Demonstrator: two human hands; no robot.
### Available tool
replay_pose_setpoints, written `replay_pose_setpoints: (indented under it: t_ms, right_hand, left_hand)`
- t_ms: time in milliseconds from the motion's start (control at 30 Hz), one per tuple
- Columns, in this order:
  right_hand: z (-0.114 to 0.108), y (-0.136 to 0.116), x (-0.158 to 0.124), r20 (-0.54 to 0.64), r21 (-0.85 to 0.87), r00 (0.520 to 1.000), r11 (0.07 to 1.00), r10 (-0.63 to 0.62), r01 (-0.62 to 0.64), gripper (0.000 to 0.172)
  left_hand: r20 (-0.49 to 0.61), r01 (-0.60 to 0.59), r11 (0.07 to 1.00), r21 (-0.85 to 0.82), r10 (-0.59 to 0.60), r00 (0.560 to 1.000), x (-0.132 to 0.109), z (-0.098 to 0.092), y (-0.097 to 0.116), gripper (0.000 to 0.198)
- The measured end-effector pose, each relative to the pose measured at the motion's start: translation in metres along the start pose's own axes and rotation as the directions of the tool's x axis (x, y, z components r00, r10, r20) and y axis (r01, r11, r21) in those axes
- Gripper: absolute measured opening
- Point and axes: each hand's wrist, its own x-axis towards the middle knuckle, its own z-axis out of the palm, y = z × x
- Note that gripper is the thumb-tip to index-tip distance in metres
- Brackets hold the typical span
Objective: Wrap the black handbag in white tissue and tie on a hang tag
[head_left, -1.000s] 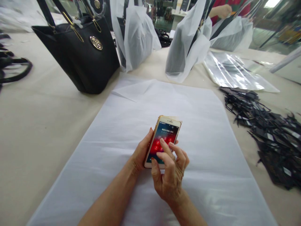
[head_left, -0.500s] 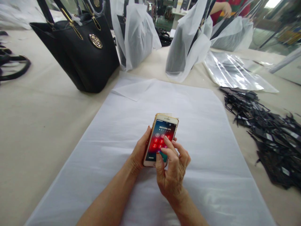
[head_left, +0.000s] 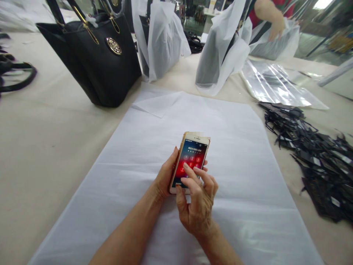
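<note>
My left hand point(head_left: 164, 176) grips a gold-edged smartphone point(head_left: 193, 154) from its left side, fingers wrapped behind it. The screen glows red with a number keypad. My right hand point(head_left: 197, 204) hovers over the lower half of the phone, its forefinger stretched onto the keypad and the other fingers curled loosely. Both hands are above a large sheet of white tissue paper point(head_left: 138, 154) spread on the cream table point(head_left: 41, 140).
A black handbag point(head_left: 96, 62) with gold trim stands at the back left. Two bags wrapped in white covers point(head_left: 162, 40) point(head_left: 217, 51) stand behind the sheet. Clear plastic sleeves point(head_left: 275, 86) and a heap of black tags point(head_left: 314, 154) lie at right. Another person's hand point(head_left: 275, 25) reaches at the far right.
My right forefinger has shifted across the keypad between taps. The phone stays in my left hand. The other person's hand at the back has reached down onto a wrapped bag.
</note>
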Motion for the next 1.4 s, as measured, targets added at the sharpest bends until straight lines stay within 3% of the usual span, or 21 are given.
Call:
replay_pose_setpoints:
  t_ms: [600,1267,1400]
  right_hand:
    - [0.002,0.009,0.001,-0.066,-0.062,0.993,0.993,0.100,-0.104,0.017]
    - [0.003,0.010,-0.004,-0.091,0.060,0.992,0.995,0.082,-0.077,0.022]
    - [0.003,0.010,-0.003,-0.085,0.070,0.993,0.995,0.083,-0.077,0.022]
  left_hand:
    - [-0.014,-0.133,0.989,-0.063,0.132,0.991,0.001,0.001,0.004,0.071]
    - [-0.099,-0.136,0.991,-0.011,0.134,0.986,-0.001,0.003,0.004,0.065]
    - [-0.064,-0.118,0.993,-0.019,0.117,0.991,0.000,0.005,0.003,0.067]
